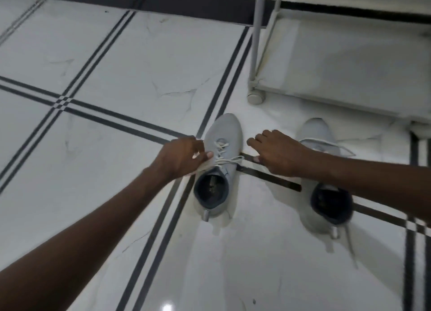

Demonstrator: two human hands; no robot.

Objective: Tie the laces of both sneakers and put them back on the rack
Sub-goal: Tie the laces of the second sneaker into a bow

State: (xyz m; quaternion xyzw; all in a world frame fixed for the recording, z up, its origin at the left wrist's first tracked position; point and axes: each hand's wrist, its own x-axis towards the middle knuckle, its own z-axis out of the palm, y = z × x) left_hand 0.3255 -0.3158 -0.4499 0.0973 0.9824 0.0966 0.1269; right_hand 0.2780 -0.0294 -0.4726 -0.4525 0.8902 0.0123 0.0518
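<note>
So from my feed, mostly what I'm looking at is floor. It's glossy white marble-look floor tiles [149, 54] with faint grey veining, and they're divided by paired dark inlay stripes [98, 54] that run in two directions and cross at a little checkered junction [62, 101] on the left. Another crossing like it sits at the right edge [414, 225]. Along the top there's a wide dark border band [163, 2] running the length of the floor, with a paler strip beyond it. Near the bottom edge I can see a bright spot of light glare [167, 307] on the tile, and there's a small dark speck [254, 301] just to its right.
</note>
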